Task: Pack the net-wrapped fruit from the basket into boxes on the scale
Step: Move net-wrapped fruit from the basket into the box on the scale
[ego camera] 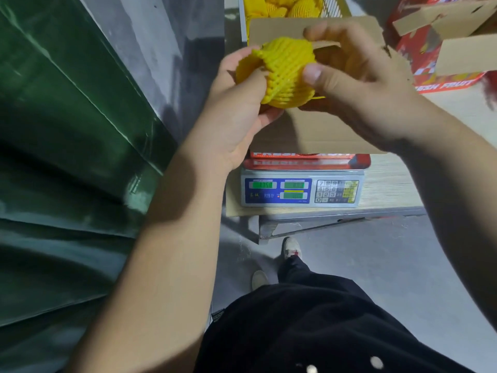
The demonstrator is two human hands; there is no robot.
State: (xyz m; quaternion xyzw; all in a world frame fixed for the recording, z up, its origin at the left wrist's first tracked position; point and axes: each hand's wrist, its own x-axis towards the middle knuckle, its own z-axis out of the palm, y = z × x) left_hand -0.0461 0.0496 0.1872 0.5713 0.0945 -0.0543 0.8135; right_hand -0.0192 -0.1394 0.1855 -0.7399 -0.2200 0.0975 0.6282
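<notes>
Yellow foam net is covering the fruit (282,74) that we are holding above the open box (317,130). Our left hand (236,103) is cupping it from below and the left, fingers curled round it. Our right hand (357,76) is gripping its right side, thumb pressing on the net. We are keeping the box on the scale (302,188), whose green displays are glowing. Beyond the box, the basket (332,6) is holding more wrapped fruit.

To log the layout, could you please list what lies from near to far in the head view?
Shoe → scale → box on the scale → basket of yellow net-wrapped fruit.
</notes>
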